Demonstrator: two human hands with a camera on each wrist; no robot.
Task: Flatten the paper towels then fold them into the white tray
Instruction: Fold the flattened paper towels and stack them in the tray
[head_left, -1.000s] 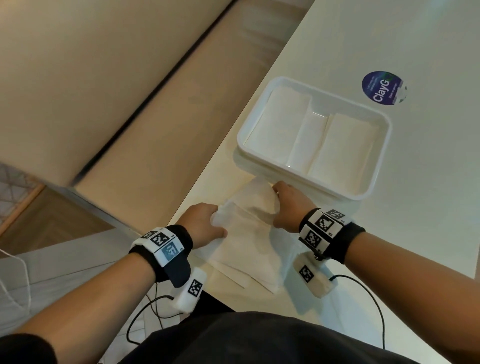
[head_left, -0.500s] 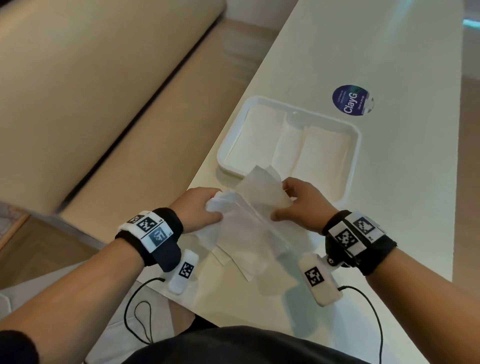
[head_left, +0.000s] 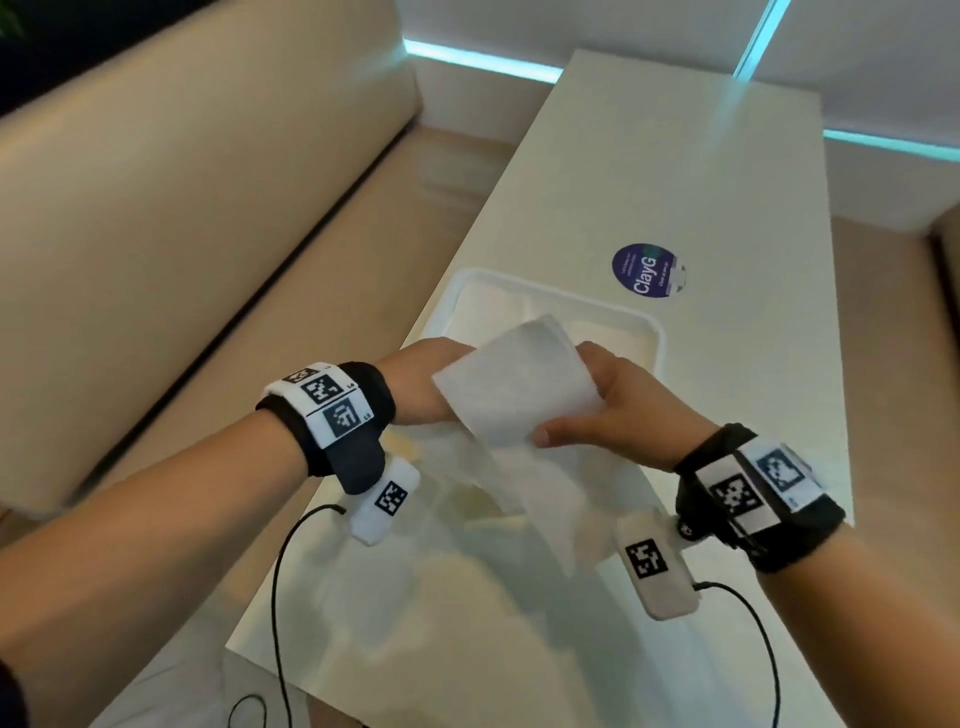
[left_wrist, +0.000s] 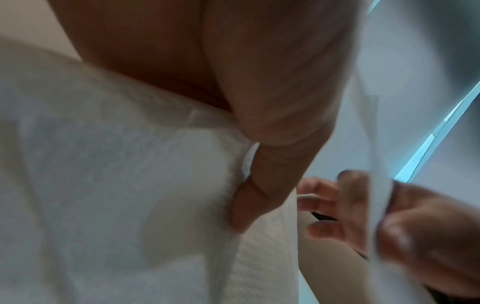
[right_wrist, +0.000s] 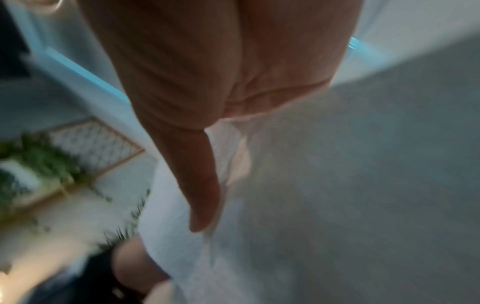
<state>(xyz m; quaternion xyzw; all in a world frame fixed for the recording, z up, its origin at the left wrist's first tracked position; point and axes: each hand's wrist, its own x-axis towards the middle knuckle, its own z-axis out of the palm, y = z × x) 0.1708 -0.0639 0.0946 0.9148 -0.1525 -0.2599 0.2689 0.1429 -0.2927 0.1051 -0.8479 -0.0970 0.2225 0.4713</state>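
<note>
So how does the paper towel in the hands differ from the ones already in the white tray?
The held paper towel is lifted off the table, while the towels in the white tray lie flat on its floor. The held one curls and drapes loosely, gripped by the left hand and right hand; the tray ones look neatly folded and untouched. Both are plain white.

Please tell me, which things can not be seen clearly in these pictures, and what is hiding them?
- Head view: the left hand fingers are behind the lifted paper towel.
- Head view: the white tray contents are partly covered by towel and hands; their count is unclear.
- Right wrist view: the right hand fingertips are behind the towel, blurred.
</note>
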